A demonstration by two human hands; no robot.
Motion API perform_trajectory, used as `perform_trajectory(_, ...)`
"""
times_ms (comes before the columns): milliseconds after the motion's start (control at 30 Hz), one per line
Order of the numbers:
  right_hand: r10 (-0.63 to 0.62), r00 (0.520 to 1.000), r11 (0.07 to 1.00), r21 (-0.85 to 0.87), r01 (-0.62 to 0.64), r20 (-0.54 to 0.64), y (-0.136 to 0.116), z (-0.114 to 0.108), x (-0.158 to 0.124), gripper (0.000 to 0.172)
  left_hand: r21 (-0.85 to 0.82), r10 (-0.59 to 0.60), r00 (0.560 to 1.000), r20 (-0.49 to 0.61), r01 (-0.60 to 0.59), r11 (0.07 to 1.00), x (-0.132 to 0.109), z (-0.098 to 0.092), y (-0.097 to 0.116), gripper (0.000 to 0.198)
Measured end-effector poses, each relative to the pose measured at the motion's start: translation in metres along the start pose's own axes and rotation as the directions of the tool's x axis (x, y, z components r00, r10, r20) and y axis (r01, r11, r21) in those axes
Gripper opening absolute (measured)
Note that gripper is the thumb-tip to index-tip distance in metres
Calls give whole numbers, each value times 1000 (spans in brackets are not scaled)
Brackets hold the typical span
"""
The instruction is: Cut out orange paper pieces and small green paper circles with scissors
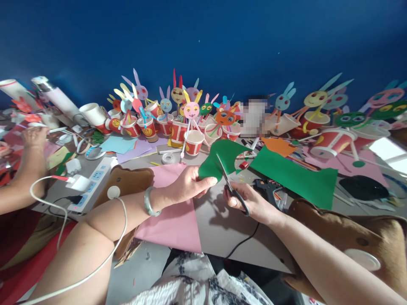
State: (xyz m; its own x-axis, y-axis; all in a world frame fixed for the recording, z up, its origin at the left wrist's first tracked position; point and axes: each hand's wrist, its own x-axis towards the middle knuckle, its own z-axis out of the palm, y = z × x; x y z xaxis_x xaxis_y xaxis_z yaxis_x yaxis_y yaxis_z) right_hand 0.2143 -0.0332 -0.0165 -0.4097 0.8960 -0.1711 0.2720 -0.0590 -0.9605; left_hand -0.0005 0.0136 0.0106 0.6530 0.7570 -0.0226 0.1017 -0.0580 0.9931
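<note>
My left hand (199,183) pinches the lower left edge of a green sheet of paper (227,153), thumb on top. The paper is held above the table and has a curved, cut outline. In my right hand (243,201) is a pair of scissors (234,192) with dark handles, fingers wrapped round the loops. The blades lie against the green paper near my left thumb. Under my left forearm is a pink sheet (171,212). A larger green sheet (295,176) with a cut edge rests to the right.
Paper cups with paper animal heads (192,112) line the back by the blue wall. A white power strip (92,184) stands left, its cable crossing my left arm. A black glue gun (270,188) lies right. Another person's hand (34,137) is at far left.
</note>
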Motion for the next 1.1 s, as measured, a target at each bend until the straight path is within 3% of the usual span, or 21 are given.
perform_trajectory(533,4,1000,998,-57,-3,14,3,-3,-1,70,59,93,996,-9,-92,994,1,-4,-1,38)
perform_trajectory(867,-35,999,998,-57,36,16,5,-1,-1,70,75,75,997,-20,-74,994,1,-4,1,37)
perform_trajectory(1100,-31,999,999,-36,32,29,3,1,0,69,70,32,999,39,-34,997,-2,-4,0,37)
